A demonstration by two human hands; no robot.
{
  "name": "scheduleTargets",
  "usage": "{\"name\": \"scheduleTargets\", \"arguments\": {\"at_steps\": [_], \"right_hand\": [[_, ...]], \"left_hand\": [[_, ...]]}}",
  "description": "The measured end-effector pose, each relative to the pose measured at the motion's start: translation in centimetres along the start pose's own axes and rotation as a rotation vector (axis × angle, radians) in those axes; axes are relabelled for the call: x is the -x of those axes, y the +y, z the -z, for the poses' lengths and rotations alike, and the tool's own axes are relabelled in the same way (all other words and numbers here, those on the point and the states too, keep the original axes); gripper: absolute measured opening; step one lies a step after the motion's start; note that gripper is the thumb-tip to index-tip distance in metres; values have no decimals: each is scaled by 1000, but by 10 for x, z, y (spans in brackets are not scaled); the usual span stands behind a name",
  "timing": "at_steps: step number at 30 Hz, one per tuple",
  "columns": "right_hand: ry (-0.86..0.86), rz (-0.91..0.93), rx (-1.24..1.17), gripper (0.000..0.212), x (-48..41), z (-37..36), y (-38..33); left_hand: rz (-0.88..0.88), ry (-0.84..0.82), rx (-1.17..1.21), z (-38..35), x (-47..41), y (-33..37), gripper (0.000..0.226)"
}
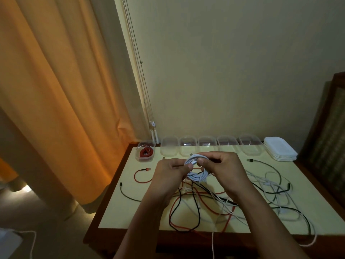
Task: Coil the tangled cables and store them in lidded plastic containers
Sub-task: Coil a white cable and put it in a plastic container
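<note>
Bare left grip [169, 171], bare right grip [223, 165], bare forearms [143, 212]

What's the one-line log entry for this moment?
step: coiling white cable | left hand: grips white cable | right hand: grips white cable | stored: red cable in open container | pending: tangle on table

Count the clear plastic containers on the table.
6, in a row along the back edge: leftmost container holds a coiled red cable; second, third, fourth, fifth and sixth look empty, ending beside the stacked white lids. None seem hidden.
</note>
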State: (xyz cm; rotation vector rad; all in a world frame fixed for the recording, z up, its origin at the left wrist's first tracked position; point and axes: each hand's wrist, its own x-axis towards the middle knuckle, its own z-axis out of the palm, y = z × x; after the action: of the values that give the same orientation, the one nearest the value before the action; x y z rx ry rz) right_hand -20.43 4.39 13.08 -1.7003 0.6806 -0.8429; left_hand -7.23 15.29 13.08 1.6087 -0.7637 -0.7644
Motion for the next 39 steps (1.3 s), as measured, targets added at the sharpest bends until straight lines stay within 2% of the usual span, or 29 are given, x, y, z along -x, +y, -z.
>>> {"name": "scheduleTargets", "arguments": {"at_steps": [5,8,13,18,26,28,31,34,37,39], "right_hand": [[-22,6,-28,18,-2,0,-4],[-65,15,13,19,1,-2,-3],[-39,74,128,19,2,-3,-1],[-35,74,159,19,2,-2,2],[108,310,450,19,3,-12,9],[30,184,290,19,0,-6,5],[-150,9,13,17,-3,2,-4],[-161,-24,-44,18,-8,0,-9],[-120,-32,-20,20,-9,0,-8],[-115,-15,42,19,-8,4,-6]], "left_hand": [[-48,26,-7,0,5,3,16],[-63,9,-116,2,6,7,16],[-121,0,-301,6,6,13,13],[-105,-66,-283,16,4,11,10],[-230,10,-498,11,5,13,8],[-187,-54,-349,15,7,15,13],[-59,-195,65,18,9,14,24],[79,-229,485,11,10,8,34],[151,-173,705,4,12,9,33],[191,-95,789,4,9,7,49]]}}
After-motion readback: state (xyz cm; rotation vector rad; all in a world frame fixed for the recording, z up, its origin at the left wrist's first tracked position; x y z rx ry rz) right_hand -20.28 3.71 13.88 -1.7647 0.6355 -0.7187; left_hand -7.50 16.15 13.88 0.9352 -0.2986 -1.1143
